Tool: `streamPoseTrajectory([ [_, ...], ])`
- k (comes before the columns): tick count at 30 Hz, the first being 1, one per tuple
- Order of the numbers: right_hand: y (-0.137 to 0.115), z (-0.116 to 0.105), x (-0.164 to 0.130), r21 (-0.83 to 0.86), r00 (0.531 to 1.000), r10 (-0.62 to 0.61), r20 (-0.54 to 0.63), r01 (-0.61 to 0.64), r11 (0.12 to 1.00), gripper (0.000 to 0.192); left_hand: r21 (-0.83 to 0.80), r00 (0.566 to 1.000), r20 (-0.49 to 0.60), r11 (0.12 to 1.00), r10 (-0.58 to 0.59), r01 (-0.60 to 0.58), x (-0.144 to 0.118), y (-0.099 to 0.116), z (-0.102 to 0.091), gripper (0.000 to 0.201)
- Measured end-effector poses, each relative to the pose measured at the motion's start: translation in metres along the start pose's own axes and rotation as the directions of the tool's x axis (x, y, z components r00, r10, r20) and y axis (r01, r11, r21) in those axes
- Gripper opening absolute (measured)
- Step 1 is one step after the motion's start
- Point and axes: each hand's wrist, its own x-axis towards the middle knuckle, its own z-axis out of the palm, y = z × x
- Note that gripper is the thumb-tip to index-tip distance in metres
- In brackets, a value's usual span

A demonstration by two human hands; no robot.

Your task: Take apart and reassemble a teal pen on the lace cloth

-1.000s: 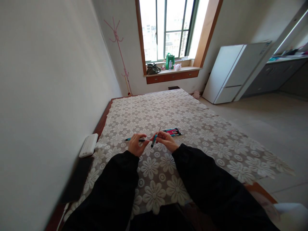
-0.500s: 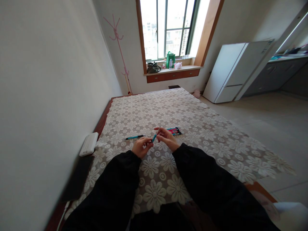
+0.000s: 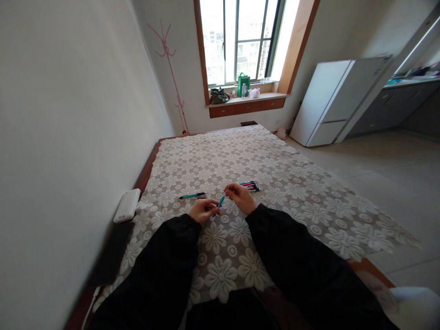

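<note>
A teal pen [image 3: 222, 200] is held at a slant over the tablecloth, between my two hands. The fingers of my left hand [image 3: 202, 211] are closed around its lower part. My right hand [image 3: 241, 198] pinches at the pale, thin upper end; the exact piece between those fingertips is too small to make out. Just beyond my left hand lies another teal pen [image 3: 191, 195] with black ends, and a dark thin piece beside it is partly hidden by the hand. Behind my right hand several pens [image 3: 252, 185], teal, red and black, lie side by side, partly covered.
A floral lace tablecloth [image 3: 220, 156] covers the table. Along the left edge are a white power bank [image 3: 127, 205] and a black flat device [image 3: 112, 254] with a white cable. A wall stands close on the left; a white fridge [image 3: 326, 103] is farther right.
My right hand has shifted slightly up and right along the pen, its fingers now pinching the upper end. The pen's teal barrel shows more, and my left fingers sit lower.
</note>
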Motion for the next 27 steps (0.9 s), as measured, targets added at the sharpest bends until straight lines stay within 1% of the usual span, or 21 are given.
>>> streamPoseTrajectory([
  [3, 0.000, 0.001, 0.001, 0.030, 0.999, 0.037, 0.030, -0.038, 0.999, 0.027, -0.033, 1.000, 0.011, 0.999, -0.022, 0.022, 0.000, 0.001, 0.000, 0.049],
  [7, -0.002, 0.001, 0.001, 0.075, 0.993, 0.071, 0.092, -0.078, 0.994, 0.029, -0.016, 1.000, 0.015, 1.000, -0.026, 0.026, -0.001, 0.001, -0.001, 0.043],
  [9, -0.005, 0.001, 0.000, 0.061, 0.996, 0.037, 0.080, -0.042, 0.997, 0.026, 0.018, 1.000, -0.024, 1.000, -0.010, 0.010, 0.000, 0.001, -0.001, 0.038],
  [12, -0.013, 0.002, -0.003, -0.033, 0.995, -0.085, 0.051, 0.086, 0.996, 0.019, 0.048, 0.997, -0.075, 0.999, 0.030, -0.026, 0.000, 0.001, -0.001, 0.031],
  [14, -0.018, 0.002, -0.005, -0.104, 0.984, -0.163, 0.069, 0.169, 0.980, 0.017, 0.069, 0.995, -0.081, 0.997, 0.051, -0.045, 0.000, 0.000, 0.000, 0.028],
  [16, -0.021, 0.003, -0.007, -0.146, 0.972, -0.207, 0.108, 0.221, 0.964, 0.015, 0.114, 0.995, -0.076, 0.992, 0.071, -0.062, 0.000, 0.001, 0.000, 0.027],
  [19, -0.022, 0.003, -0.008, -0.162, 0.962, -0.230, 0.145, 0.252, 0.954, 0.014, 0.177, 0.989, -0.069, 0.977, 0.130, -0.116, -0.001, 0.004, 0.001, 0.022],
  [22, -0.022, 0.004, -0.008, -0.169, 0.960, -0.243, 0.143, 0.265, 0.949, 0.013, 0.228, 0.981, -0.072, 0.960, 0.183, -0.162, -0.001, 0.005, 0.001, 0.019],
  [27, -0.021, 0.004, -0.008, -0.180, 0.960, -0.245, 0.136, 0.267, 0.947, 0.015, 0.404, 0.965, -0.090, 0.894, 0.248, -0.192, 0.000, 0.000, -0.001, 0.017],
])
